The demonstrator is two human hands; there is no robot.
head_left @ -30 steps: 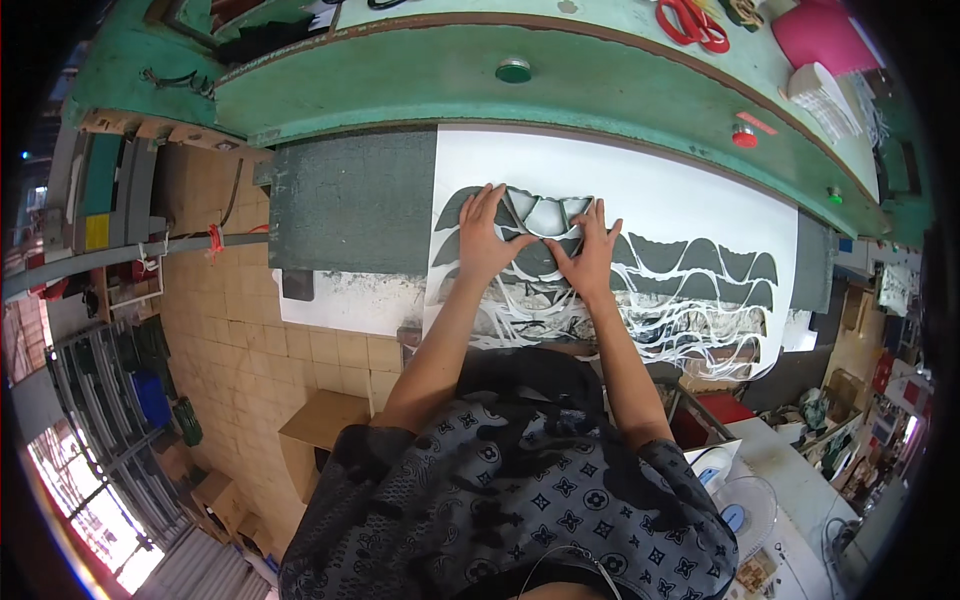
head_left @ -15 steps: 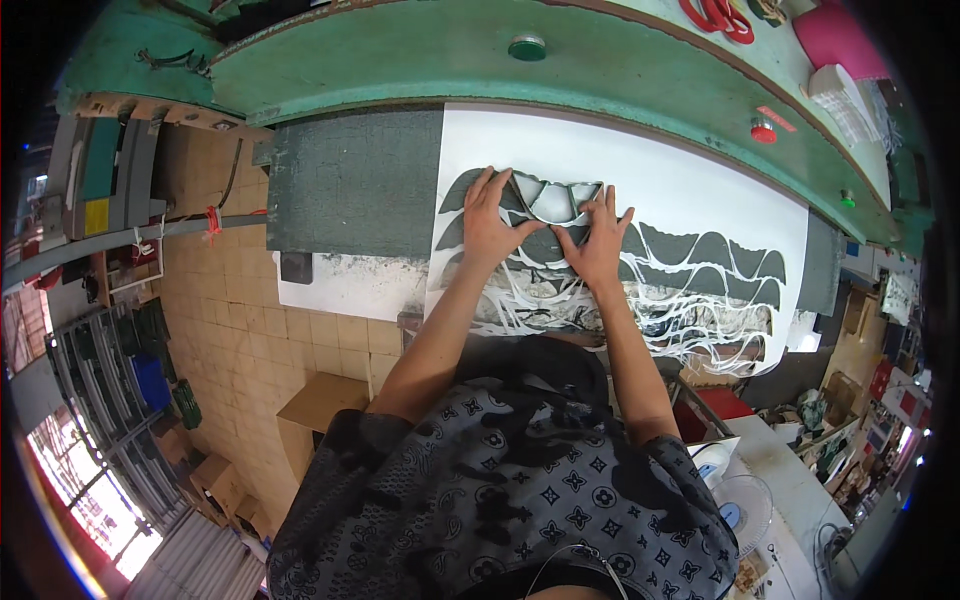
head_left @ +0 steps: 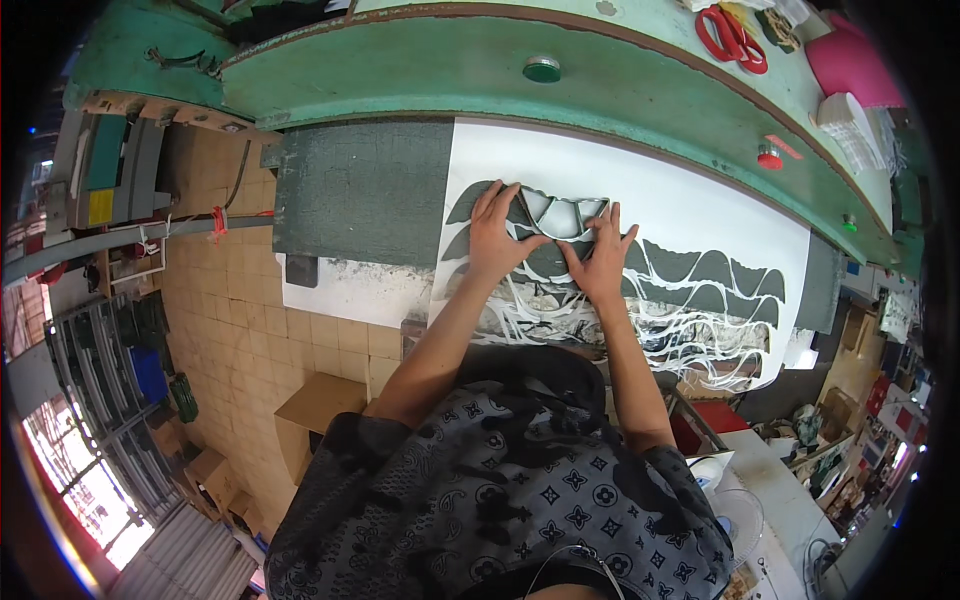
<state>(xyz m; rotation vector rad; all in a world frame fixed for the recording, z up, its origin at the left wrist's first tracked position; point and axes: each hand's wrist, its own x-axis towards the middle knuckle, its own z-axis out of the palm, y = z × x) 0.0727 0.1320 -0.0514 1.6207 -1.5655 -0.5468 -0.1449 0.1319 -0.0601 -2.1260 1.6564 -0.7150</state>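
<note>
- Left hand (head_left: 495,243): back upward, wrist low, forearm rising from the lower edge. Long fingers straight and close together at the left end of a thin-walled, dark metal frame with a curved lower edge and inner braces (head_left: 579,218); thumb spread wide toward the right, along the lower curve. Holding the frame by that end.
- Frame: flat on a large white sheet (head_left: 620,160), at the upper border of its wavy dark cut-outs, between the two hands.
- Right hand (head_left: 602,262): mirrors the left. Index finger at the frame's right end, outer fingers fanned, thumb pointing up and left to the lower curve. Holding the frame; thumb tips near each other, apart.
- Containers, left to right: blue plastic bin (head_left: 149,373) by the grey racks, contents too small to tell; brown cardboard box (head_left: 208,470) on the floor, contents unclear; second, larger brown carton (head_left: 320,400) on the tan tiles near the left elbow, dark inside, contents hidden.
- Versus half a second ago: whole view shifted slightly, the sheet now lower in view. Both grips unchanged; the frame keeps the same place relative to the cut-outs.
</note>
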